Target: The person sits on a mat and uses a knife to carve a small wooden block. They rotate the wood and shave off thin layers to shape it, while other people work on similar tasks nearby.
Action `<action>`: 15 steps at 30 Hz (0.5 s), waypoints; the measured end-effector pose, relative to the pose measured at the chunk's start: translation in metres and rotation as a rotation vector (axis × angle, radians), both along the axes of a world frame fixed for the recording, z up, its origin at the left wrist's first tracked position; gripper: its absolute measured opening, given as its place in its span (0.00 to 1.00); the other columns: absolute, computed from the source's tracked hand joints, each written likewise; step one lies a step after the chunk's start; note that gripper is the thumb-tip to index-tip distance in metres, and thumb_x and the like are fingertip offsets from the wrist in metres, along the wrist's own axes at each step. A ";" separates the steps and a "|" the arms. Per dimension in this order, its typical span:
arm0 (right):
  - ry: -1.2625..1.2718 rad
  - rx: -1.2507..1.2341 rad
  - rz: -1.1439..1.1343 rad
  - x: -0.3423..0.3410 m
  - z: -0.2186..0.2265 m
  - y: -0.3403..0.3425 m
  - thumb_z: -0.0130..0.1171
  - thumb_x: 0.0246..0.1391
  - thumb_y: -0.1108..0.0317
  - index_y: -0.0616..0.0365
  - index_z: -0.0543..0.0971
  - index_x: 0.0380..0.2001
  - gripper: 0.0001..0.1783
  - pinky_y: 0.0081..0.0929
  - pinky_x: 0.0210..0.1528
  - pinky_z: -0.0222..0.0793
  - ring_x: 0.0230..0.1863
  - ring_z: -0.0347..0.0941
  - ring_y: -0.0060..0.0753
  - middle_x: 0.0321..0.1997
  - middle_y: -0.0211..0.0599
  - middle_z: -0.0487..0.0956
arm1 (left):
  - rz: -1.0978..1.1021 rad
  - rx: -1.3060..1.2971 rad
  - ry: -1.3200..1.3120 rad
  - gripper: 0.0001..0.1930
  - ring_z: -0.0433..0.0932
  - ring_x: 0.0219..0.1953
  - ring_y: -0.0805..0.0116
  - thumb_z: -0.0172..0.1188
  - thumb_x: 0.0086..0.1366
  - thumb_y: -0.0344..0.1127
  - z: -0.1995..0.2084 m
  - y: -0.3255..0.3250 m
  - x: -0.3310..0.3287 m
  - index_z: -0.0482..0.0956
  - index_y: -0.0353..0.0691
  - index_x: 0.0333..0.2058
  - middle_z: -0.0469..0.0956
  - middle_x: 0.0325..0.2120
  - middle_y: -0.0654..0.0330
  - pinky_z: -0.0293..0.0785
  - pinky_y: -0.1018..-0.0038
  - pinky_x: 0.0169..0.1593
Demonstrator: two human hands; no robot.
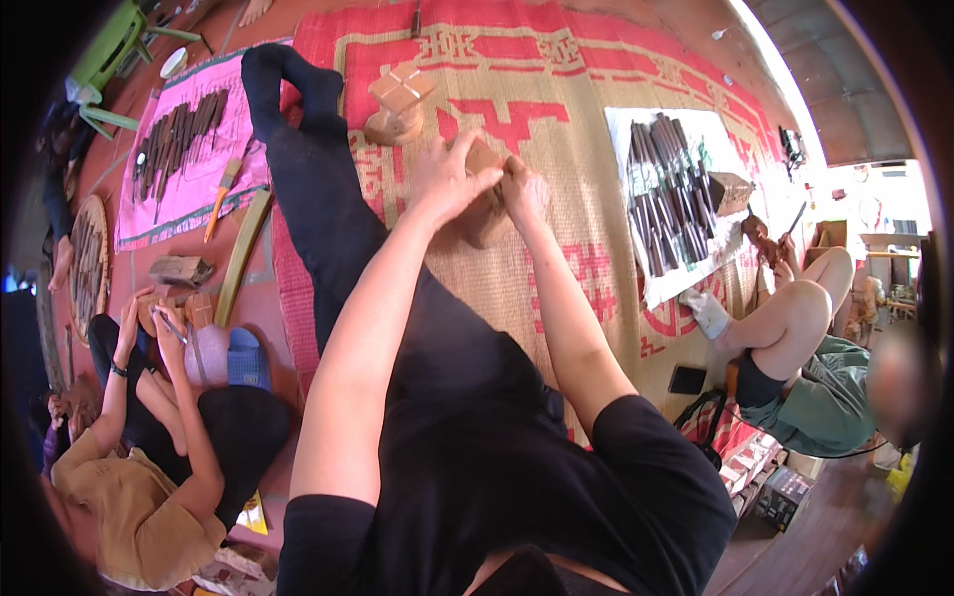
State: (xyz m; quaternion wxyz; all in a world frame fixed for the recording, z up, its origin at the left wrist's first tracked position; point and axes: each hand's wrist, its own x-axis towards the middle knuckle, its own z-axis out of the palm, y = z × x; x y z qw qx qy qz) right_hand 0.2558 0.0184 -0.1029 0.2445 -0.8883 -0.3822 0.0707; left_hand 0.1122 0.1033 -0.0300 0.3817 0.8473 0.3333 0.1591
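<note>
A brown wooden block (483, 156) is between my hands, above the woven mat. My left hand (443, 181) grips it from the left, thumb on the near side and fingers on the far side. At the block's right edge, my right hand (525, 189) has its fingers closed in a pinch; whether they hold the block itself or something small cannot be seen. Beneath the hands, a larger brown wooden piece (485, 221) is partly hidden. Just beyond my left hand, another wooden block with pale crossed lines (402, 89) rests on a rounded wooden piece (392, 127).
Several dark-handled tools lie on a white cloth (661, 283) at right and a pink cloth (132, 226) at left. A brush (224, 189) lies near my outstretched leg. One person (149, 507) works wood at left; another (820, 382) sits at right. A phone (687, 379) lies on the mat.
</note>
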 end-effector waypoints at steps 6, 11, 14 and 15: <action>0.272 0.408 0.048 -0.021 0.012 0.006 0.58 0.49 0.64 0.50 0.79 0.39 0.12 0.44 0.40 0.72 0.39 0.79 0.50 0.31 0.44 0.82 | -0.038 0.043 -0.007 0.38 0.69 0.51 0.46 0.65 0.53 0.56 0.003 -0.003 0.000 0.64 0.53 0.61 0.67 0.48 0.47 0.68 0.57 0.55; 0.172 0.176 0.337 0.005 0.020 -0.002 0.58 0.48 0.61 0.50 0.80 0.41 0.16 0.44 0.40 0.73 0.40 0.79 0.50 0.34 0.46 0.82 | -0.114 0.170 0.008 0.37 0.69 0.50 0.48 0.66 0.53 0.54 0.000 -0.007 -0.001 0.64 0.53 0.61 0.67 0.47 0.48 0.68 0.57 0.54; 0.035 -0.125 0.382 0.026 0.005 -0.010 0.57 0.49 0.57 0.43 0.81 0.42 0.16 0.44 0.40 0.73 0.40 0.79 0.47 0.35 0.43 0.82 | -0.152 0.148 -0.040 0.36 0.68 0.50 0.47 0.65 0.52 0.54 0.002 -0.012 0.002 0.66 0.52 0.59 0.68 0.46 0.49 0.66 0.56 0.55; -0.007 -0.226 0.407 0.033 -0.005 -0.009 0.57 0.50 0.57 0.42 0.81 0.42 0.16 0.43 0.40 0.73 0.40 0.79 0.47 0.35 0.43 0.82 | -0.165 0.158 -0.033 0.36 0.67 0.49 0.46 0.64 0.52 0.55 0.004 -0.012 0.001 0.66 0.52 0.59 0.68 0.45 0.50 0.65 0.55 0.55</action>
